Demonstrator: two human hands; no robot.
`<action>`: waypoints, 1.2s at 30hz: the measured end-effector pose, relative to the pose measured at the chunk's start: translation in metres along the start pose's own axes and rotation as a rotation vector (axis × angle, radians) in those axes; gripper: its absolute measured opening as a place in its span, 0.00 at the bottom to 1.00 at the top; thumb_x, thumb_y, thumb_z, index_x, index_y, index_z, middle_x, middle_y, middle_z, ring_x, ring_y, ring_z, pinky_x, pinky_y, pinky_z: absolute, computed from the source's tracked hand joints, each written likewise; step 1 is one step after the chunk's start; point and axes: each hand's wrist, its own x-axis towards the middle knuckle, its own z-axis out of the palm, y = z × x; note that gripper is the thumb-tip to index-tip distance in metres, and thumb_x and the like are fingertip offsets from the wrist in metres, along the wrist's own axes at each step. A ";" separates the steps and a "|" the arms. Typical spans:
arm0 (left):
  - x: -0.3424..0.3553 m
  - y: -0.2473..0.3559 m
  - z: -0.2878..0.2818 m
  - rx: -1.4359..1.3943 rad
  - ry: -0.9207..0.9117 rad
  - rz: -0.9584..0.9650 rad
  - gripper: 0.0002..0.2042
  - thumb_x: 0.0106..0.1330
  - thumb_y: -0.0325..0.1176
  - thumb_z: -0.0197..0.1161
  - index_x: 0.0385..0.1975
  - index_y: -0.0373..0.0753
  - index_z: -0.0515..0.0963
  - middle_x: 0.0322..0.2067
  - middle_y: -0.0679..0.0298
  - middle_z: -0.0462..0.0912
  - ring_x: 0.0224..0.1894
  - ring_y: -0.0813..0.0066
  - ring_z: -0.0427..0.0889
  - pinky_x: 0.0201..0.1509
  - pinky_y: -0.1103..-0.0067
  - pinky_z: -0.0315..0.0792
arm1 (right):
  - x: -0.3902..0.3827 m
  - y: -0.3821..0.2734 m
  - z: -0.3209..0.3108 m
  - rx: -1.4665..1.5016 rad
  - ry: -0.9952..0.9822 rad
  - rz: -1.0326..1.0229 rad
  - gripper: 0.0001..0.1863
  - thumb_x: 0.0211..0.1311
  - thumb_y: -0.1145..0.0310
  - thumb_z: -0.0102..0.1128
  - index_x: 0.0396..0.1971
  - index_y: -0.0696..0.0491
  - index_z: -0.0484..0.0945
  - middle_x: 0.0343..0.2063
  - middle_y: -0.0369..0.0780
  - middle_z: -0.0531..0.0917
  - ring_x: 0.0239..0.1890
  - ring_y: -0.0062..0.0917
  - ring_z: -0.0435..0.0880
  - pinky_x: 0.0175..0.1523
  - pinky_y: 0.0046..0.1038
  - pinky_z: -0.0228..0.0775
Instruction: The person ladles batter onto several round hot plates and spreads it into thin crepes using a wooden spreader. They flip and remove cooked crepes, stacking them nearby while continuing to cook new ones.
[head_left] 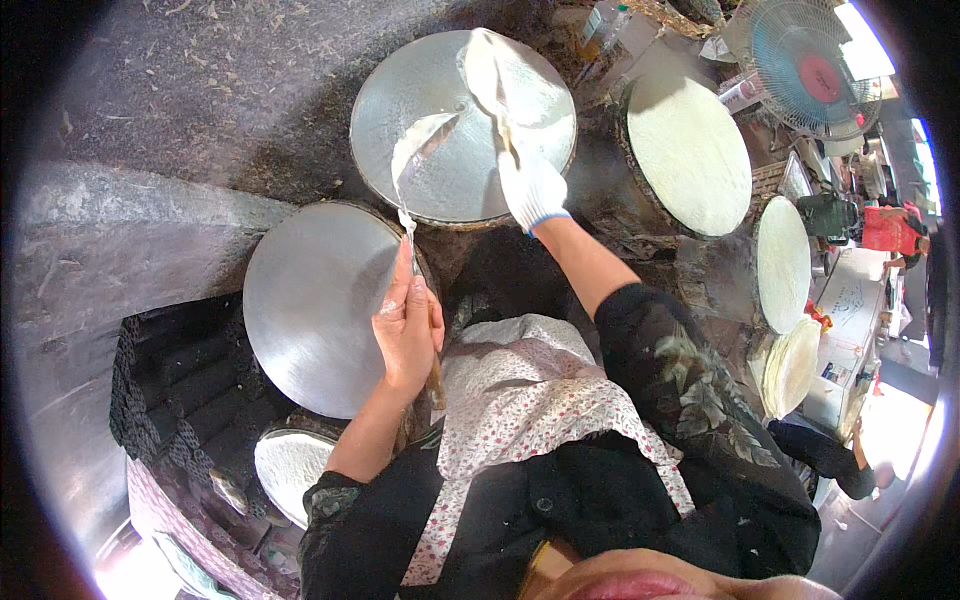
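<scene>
My left hand (407,325) is bare and closed round a long thin scraper (437,385) with a wooden handle. White batter or dough clings to its far part, which reaches over the rim of a round metal griddle (415,85). My right hand (533,190) wears a white knit glove and is over the right side of that griddle. Soft white dough (488,75) stretches away from the gloved fingers across the plate. The glove and dough hide the fingertips, but the fingers appear gathered on the dough. Nearer on the left, a second griddle (320,310) shows a bare metal surface.
To the right, round pale sheets lie on a griddle (690,155) and a farther round plate (783,265). Beyond is a stack of thin round sheets (793,370). A fan (800,65) stands far right. Another pale disc (290,470) lies lower left, and a metal ledge (130,240) runs along the left.
</scene>
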 end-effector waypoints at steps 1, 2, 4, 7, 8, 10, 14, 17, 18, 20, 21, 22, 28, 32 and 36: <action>-0.001 0.000 0.001 -0.003 0.001 -0.009 0.25 0.85 0.28 0.46 0.79 0.46 0.62 0.19 0.72 0.69 0.15 0.89 0.63 0.18 0.87 0.62 | 0.002 -0.005 -0.002 -0.060 0.144 -0.146 0.26 0.74 0.50 0.52 0.68 0.41 0.75 0.49 0.54 0.87 0.51 0.55 0.85 0.61 0.47 0.75; -0.002 -0.001 0.002 -0.002 -0.031 -0.003 0.25 0.85 0.28 0.47 0.79 0.47 0.62 0.19 0.72 0.69 0.15 0.89 0.63 0.18 0.87 0.62 | 0.004 -0.007 -0.008 -0.102 0.038 -0.003 0.26 0.74 0.50 0.53 0.65 0.44 0.78 0.48 0.53 0.88 0.51 0.51 0.87 0.60 0.43 0.76; -0.006 -0.002 0.000 0.000 0.009 -0.026 0.25 0.85 0.28 0.46 0.79 0.45 0.62 0.19 0.72 0.70 0.15 0.89 0.63 0.19 0.87 0.63 | 0.005 -0.001 -0.011 -0.027 0.120 0.118 0.25 0.74 0.51 0.54 0.64 0.45 0.80 0.46 0.52 0.89 0.50 0.45 0.88 0.57 0.39 0.77; -0.010 -0.001 -0.005 0.052 0.085 -0.056 0.25 0.85 0.28 0.46 0.79 0.45 0.62 0.19 0.72 0.71 0.16 0.89 0.63 0.19 0.87 0.62 | 0.013 0.005 -0.001 -0.059 0.096 0.028 0.30 0.75 0.53 0.49 0.76 0.32 0.65 0.39 0.49 0.89 0.38 0.46 0.90 0.47 0.43 0.81; -0.010 -0.001 -0.006 0.035 0.038 -0.012 0.25 0.85 0.28 0.46 0.79 0.45 0.62 0.19 0.72 0.71 0.16 0.89 0.63 0.20 0.87 0.63 | 0.015 0.001 0.001 -0.147 -0.042 0.052 0.31 0.75 0.54 0.48 0.78 0.32 0.63 0.39 0.49 0.89 0.40 0.46 0.90 0.49 0.44 0.81; -0.012 -0.001 -0.005 0.028 0.040 -0.023 0.25 0.85 0.27 0.46 0.79 0.46 0.62 0.19 0.72 0.71 0.16 0.89 0.64 0.20 0.87 0.63 | 0.024 0.006 0.012 -0.152 0.168 -0.221 0.29 0.75 0.53 0.48 0.74 0.34 0.67 0.43 0.50 0.89 0.43 0.48 0.89 0.53 0.46 0.79; -0.016 -0.002 -0.001 -0.029 0.069 -0.013 0.25 0.84 0.26 0.45 0.80 0.43 0.60 0.18 0.71 0.71 0.17 0.89 0.64 0.20 0.87 0.63 | 0.025 0.014 -0.001 -0.237 0.085 -0.040 0.26 0.75 0.54 0.49 0.68 0.44 0.76 0.43 0.48 0.89 0.42 0.45 0.89 0.51 0.45 0.80; -0.019 -0.003 0.001 0.054 0.070 -0.001 0.25 0.84 0.26 0.45 0.80 0.42 0.60 0.19 0.71 0.72 0.16 0.90 0.64 0.19 0.87 0.63 | 0.032 0.023 -0.002 -0.172 0.056 -0.017 0.28 0.75 0.52 0.48 0.72 0.39 0.70 0.39 0.50 0.89 0.41 0.45 0.90 0.49 0.46 0.80; -0.020 -0.003 0.002 0.080 0.088 0.032 0.25 0.84 0.26 0.45 0.80 0.42 0.60 0.19 0.71 0.72 0.16 0.90 0.65 0.19 0.87 0.63 | 0.033 0.021 -0.002 -0.194 0.036 -0.127 0.29 0.75 0.51 0.48 0.73 0.40 0.68 0.39 0.50 0.89 0.41 0.46 0.89 0.50 0.47 0.80; -0.021 -0.005 0.005 0.064 0.085 0.012 0.25 0.84 0.26 0.45 0.79 0.40 0.60 0.19 0.71 0.72 0.16 0.90 0.65 0.18 0.87 0.62 | 0.037 0.018 -0.004 -0.328 0.071 -0.282 0.27 0.74 0.52 0.49 0.71 0.39 0.70 0.40 0.50 0.89 0.42 0.50 0.89 0.51 0.49 0.79; -0.022 -0.006 0.007 0.042 0.103 0.005 0.25 0.84 0.26 0.46 0.79 0.40 0.60 0.19 0.71 0.72 0.15 0.90 0.65 0.18 0.86 0.62 | 0.040 0.017 -0.004 -0.498 0.217 -0.334 0.25 0.73 0.52 0.50 0.68 0.38 0.74 0.40 0.49 0.89 0.42 0.50 0.89 0.50 0.49 0.79; -0.023 -0.006 0.009 0.034 0.101 0.017 0.25 0.84 0.26 0.46 0.79 0.39 0.60 0.18 0.71 0.72 0.15 0.90 0.64 0.18 0.86 0.62 | 0.040 0.019 -0.008 -0.459 0.213 -0.412 0.24 0.73 0.52 0.50 0.65 0.39 0.76 0.39 0.49 0.89 0.41 0.49 0.89 0.48 0.48 0.80; -0.032 -0.005 0.022 0.088 0.147 0.065 0.25 0.84 0.25 0.45 0.79 0.37 0.60 0.19 0.71 0.72 0.16 0.89 0.64 0.18 0.87 0.62 | 0.051 0.027 -0.016 -0.263 0.007 -0.199 0.24 0.74 0.52 0.50 0.66 0.41 0.75 0.34 0.48 0.89 0.37 0.46 0.90 0.43 0.46 0.81; -0.036 -0.008 0.037 0.036 0.179 0.039 0.26 0.83 0.24 0.45 0.79 0.40 0.60 0.19 0.70 0.73 0.16 0.89 0.65 0.19 0.87 0.62 | 0.059 0.039 -0.015 -0.381 0.035 -0.512 0.24 0.76 0.51 0.49 0.66 0.41 0.74 0.33 0.47 0.89 0.35 0.45 0.89 0.42 0.45 0.81; -0.040 -0.011 0.055 0.046 0.234 0.038 0.25 0.84 0.26 0.46 0.79 0.40 0.60 0.20 0.70 0.70 0.15 0.88 0.64 0.17 0.86 0.63 | 0.069 0.045 -0.018 -0.372 0.050 -0.252 0.24 0.76 0.51 0.48 0.68 0.35 0.74 0.34 0.46 0.89 0.34 0.43 0.89 0.40 0.44 0.82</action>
